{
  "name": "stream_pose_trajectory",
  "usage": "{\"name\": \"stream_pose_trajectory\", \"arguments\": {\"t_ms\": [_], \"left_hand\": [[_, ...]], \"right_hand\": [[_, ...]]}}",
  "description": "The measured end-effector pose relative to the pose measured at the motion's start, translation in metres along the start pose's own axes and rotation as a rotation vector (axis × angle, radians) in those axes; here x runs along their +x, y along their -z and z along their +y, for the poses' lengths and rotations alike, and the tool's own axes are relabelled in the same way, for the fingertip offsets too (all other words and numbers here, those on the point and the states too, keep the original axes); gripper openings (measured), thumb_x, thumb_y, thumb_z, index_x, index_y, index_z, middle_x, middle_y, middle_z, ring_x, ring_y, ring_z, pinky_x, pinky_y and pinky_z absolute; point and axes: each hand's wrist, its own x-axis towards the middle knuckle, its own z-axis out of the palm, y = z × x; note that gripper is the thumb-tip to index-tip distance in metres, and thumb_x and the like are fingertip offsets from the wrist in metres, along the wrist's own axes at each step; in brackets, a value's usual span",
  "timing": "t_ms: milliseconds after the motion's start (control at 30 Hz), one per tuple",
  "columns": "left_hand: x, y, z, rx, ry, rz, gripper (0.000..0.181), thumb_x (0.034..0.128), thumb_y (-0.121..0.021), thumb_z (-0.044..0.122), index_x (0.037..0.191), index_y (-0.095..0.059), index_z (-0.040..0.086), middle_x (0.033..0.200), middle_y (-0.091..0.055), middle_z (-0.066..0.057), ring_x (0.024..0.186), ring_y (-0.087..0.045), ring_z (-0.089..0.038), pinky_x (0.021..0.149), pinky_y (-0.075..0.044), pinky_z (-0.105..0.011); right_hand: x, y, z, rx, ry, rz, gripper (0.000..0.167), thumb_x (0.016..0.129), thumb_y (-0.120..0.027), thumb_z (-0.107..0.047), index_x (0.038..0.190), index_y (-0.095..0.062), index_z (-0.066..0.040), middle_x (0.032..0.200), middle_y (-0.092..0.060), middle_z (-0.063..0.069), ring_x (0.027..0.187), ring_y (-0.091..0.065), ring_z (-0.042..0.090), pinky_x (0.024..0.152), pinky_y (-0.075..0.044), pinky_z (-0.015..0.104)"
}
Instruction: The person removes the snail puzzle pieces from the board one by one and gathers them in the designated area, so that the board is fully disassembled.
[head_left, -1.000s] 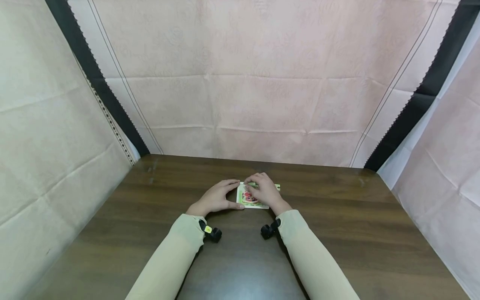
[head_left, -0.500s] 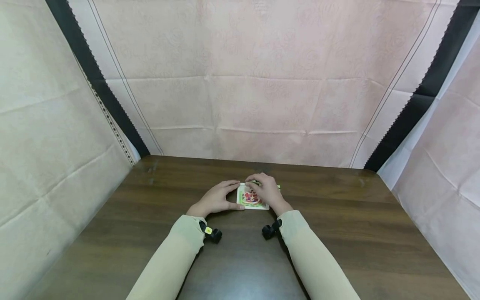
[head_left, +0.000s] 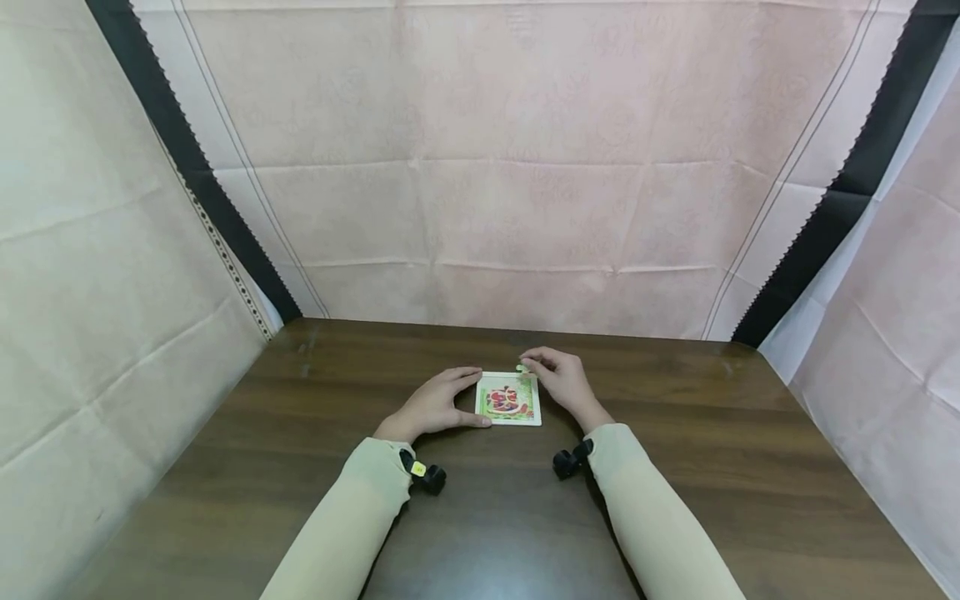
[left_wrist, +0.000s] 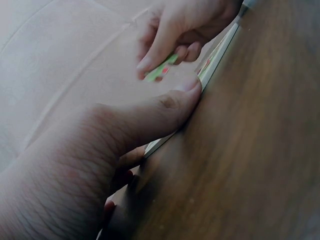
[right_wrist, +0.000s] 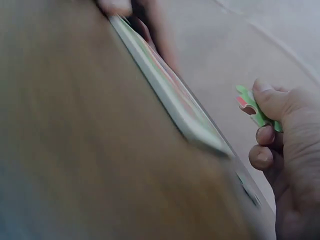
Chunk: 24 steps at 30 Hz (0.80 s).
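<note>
Right now, on my feed, a brown table [head_left: 487, 525] spreads beneath both hands. The left hand [head_left: 435, 405] grips the left side of a square puzzle [head_left: 508, 402] lying on the tabletop; the right hand [head_left: 564, 382] pinches a small green piece [right_wrist: 259, 116], raised near its far right corner.

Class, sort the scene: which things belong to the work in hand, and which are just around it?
In the work:
- puzzle board, pale-edged
- puzzle piece, green with red
- left hand, holding the board
- right hand, pinching the piece

Just around it:
- brown table
- pale cloth walls
- black wrist devices, one per arm
</note>
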Motion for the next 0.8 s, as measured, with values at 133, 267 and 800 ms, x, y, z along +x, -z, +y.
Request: {"name": "stream_pose_trajectory", "arguments": {"t_ms": [133, 267, 800], "left_hand": [[-0.001, 0.0, 0.001, -0.004, 0.003, 0.005, 0.107, 0.0731, -0.068, 0.081, 0.156, -0.04, 0.019, 0.159, -0.037, 0.007, 0.146, -0.032, -0.017, 0.115, -0.033, -0.042], [-0.002, 0.001, 0.002, -0.012, 0.003, 0.005, 0.107, 0.0732, -0.069, 0.08, 0.156, -0.04, 0.019, 0.159, -0.036, 0.006, 0.147, -0.032, -0.018, 0.115, -0.033, -0.043], [-0.002, 0.0, 0.001, -0.021, 0.001, 0.011, 0.107, 0.0728, -0.069, 0.079, 0.156, -0.041, 0.018, 0.159, -0.037, 0.005, 0.146, -0.032, -0.018, 0.115, -0.032, -0.042]], "right_hand": [[-0.006, 0.03, 0.017, -0.044, -0.05, 0.037, 0.019, 0.1, -0.066, -0.029, 0.11, -0.076, -0.017, 0.088, -0.073, -0.003, 0.068, -0.06, 0.018, 0.058, -0.049, 0.032], [-0.014, 0.059, 0.032, -0.092, -0.114, 0.017, 0.017, 0.1, -0.066, -0.028, 0.111, -0.075, -0.017, 0.089, -0.072, -0.003, 0.074, -0.061, 0.019, 0.062, -0.049, 0.035], [-0.025, 0.082, 0.042, -0.22, -0.146, -0.169, 0.009, 0.097, -0.07, -0.025, 0.09, -0.071, -0.02, 0.088, -0.064, -0.001, 0.077, -0.055, 0.019, 0.069, -0.046, 0.037]]}}
